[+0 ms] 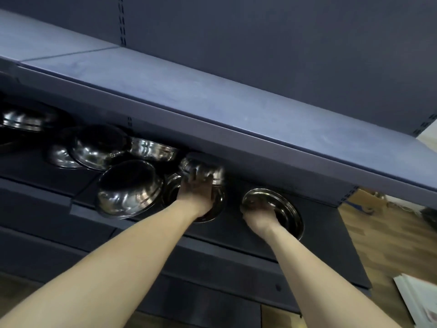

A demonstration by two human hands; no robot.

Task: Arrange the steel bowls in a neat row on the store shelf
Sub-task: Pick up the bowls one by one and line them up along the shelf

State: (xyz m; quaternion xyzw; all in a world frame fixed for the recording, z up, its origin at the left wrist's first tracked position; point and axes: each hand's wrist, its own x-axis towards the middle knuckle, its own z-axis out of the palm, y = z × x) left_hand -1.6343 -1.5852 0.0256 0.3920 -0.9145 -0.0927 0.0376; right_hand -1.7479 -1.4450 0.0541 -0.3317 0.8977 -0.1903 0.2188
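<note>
Left hand point(197, 190) grips a tilted bowl point(201, 168); right hand point(259, 215) holds the upright bowl point(274, 209) at three o'clock (the nearer slot), gap between.

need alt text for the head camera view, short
Two bare arms reach under a blue store shelf: the left hand holds a blurred steel bowl, the right hand holds another bowl's rim. More steel bowls lie jumbled to the left.
</note>
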